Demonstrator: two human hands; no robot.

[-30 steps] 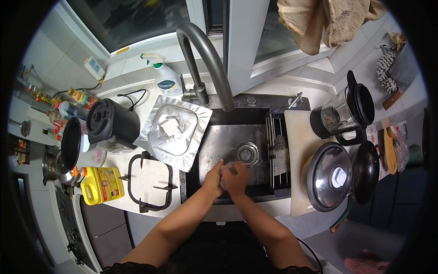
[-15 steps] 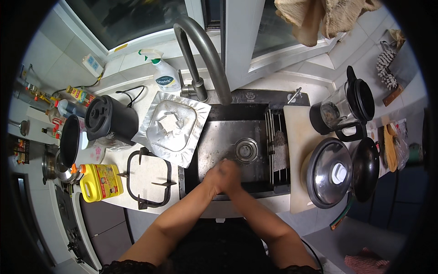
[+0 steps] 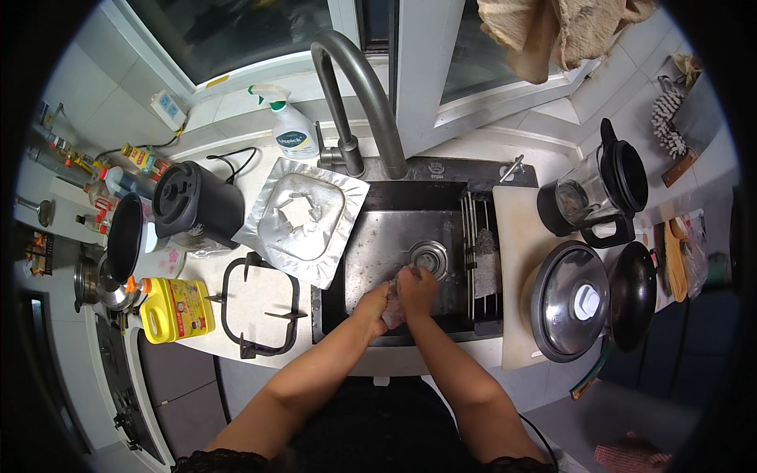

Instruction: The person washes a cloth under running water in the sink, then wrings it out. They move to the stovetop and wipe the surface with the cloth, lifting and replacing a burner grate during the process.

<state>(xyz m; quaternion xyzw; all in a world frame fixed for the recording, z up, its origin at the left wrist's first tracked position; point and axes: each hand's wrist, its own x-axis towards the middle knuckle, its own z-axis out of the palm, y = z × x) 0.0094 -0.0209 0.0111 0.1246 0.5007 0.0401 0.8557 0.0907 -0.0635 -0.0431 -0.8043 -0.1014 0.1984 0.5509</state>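
My two hands are together over the dark sink (image 3: 371, 229), in front of its round drain (image 3: 428, 258). Between them is a wet-looking, greyish-pink cloth (image 3: 393, 309), bunched up. My left hand (image 3: 373, 307) is closed on its left side. My right hand (image 3: 417, 291), a little farther away, has its fingers curled round the other side. The tall grey faucet (image 3: 359, 94) arches over the far edge of the sink, and no water shows under its spout.
A foil burner liner (image 3: 335, 209) and a black pan support (image 3: 296, 296) lie left of the sink, near a yellow jug (image 3: 162, 315). A rack (image 3: 469, 260) spans the sink's right side. Beyond it are a cutting board (image 3: 516, 229), a lidded pot (image 3: 564, 303) and a blender jug (image 3: 579, 193).
My hands, pressed together before, have moved slightly apart. The right one has shifted right and away from me, and the cloth now shows between them.
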